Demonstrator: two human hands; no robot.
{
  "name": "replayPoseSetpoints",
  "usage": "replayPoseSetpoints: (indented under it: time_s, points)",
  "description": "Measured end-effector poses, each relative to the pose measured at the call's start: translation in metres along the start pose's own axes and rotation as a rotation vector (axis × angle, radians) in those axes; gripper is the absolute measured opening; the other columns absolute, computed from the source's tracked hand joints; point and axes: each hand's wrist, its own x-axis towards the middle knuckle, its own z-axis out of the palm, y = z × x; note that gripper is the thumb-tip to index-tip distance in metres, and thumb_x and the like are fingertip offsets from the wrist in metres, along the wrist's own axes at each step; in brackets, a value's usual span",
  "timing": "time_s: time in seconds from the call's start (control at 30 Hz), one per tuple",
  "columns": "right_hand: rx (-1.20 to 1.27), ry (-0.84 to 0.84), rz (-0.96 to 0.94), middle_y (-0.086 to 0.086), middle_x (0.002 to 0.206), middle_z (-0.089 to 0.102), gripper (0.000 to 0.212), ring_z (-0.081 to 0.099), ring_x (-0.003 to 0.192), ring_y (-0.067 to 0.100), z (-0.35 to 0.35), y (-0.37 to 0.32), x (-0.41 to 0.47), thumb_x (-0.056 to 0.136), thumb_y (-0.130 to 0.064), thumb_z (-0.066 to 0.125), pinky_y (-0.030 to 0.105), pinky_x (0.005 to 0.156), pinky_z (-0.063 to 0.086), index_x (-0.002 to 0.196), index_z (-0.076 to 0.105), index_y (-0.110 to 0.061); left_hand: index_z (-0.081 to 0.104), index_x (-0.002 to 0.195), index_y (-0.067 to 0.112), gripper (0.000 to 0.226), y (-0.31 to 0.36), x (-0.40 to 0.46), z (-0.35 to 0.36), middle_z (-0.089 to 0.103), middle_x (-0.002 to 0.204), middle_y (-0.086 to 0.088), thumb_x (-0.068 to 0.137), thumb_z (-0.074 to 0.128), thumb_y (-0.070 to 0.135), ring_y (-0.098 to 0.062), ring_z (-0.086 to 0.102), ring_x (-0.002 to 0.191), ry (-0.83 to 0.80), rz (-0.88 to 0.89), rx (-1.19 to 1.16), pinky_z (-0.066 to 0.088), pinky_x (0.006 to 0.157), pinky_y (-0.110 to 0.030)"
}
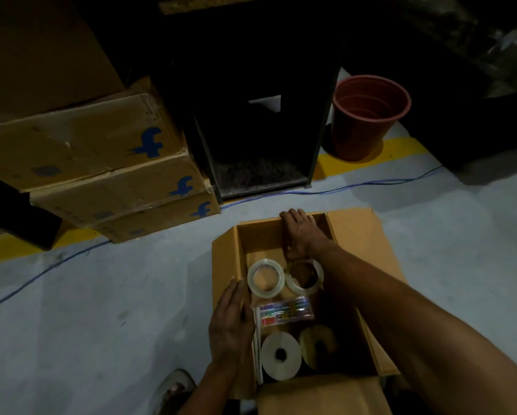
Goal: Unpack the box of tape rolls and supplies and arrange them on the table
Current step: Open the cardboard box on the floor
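The unpacking looks barely begun: the open cardboard box [227,259] sits on the grey floor with everything seemingly inside it, and no table surface shows in this view. The left hand [231,322] lies flat against the box's left wall, fingers straight, holding nothing and probably steadying the box. The right hand [300,235] reaches deep to the far end, fingers spread and resting against the far inner wall; it grips nothing that can be seen, though its palm side is hidden.

Just below the right wrist lie two clear tape rolls: one [265,280] flat beside the left wall, the other [304,277] tilted and touching it, partly under the forearm. Nearer the person is a packet of coloured pens [284,313], and nearest are two large white paper rolls [281,354] side by side.

My judgement is that the next move calls for the right hand to draw back a little and curl round the tilted tape roll, the closest item, then lift it clear of the walls while the left hand keeps the box from sliding
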Motion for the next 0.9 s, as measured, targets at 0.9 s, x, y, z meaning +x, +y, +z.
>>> replayPoseSetpoints:
  time_s: [0.9]
  points:
    - [0.14,-0.452,0.224,0.019,0.154,0.029,0.084,0.037,0.138,0.033,0.153,0.007,-0.153,0.095,-0.038,0.055,0.041,0.116,0.026,0.156,0.001,-0.018,0.014,0.153,0.02,0.081,0.039,-0.031,0.05,0.01,0.16,-0.011,0.09,0.062,0.031,-0.035,0.025,0.142,-0.803,-0.084,0.353,0.035,0.112,-0.043]
